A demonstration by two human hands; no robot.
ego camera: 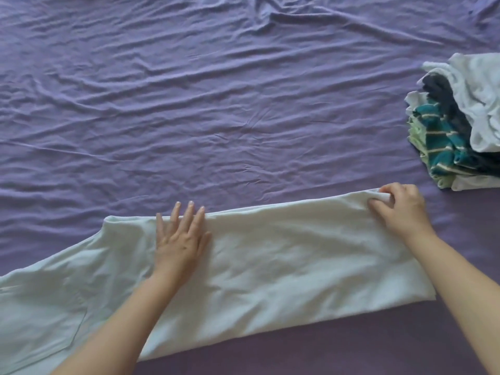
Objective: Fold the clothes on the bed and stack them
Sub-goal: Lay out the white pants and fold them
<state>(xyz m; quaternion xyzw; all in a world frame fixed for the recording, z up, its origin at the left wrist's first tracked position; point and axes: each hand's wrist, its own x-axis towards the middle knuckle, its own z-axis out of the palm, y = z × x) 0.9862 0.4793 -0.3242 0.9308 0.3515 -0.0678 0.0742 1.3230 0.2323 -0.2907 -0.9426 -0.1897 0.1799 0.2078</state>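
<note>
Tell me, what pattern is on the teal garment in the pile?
Thin pale stripes on the teal garment, head view.

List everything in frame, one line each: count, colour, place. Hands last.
bedsheet: 1, purple, wrinkled, covers the whole bed
garment: 1, pale mint-white, spread lengthwise across the near part of the bed, partly folded
stack of clothes: 1 pile, white, dark, teal-striped and light green pieces, right edge
left hand: 1, flat on the garment, fingers straight
right hand: 1, pinches the garment's far right corner
</note>
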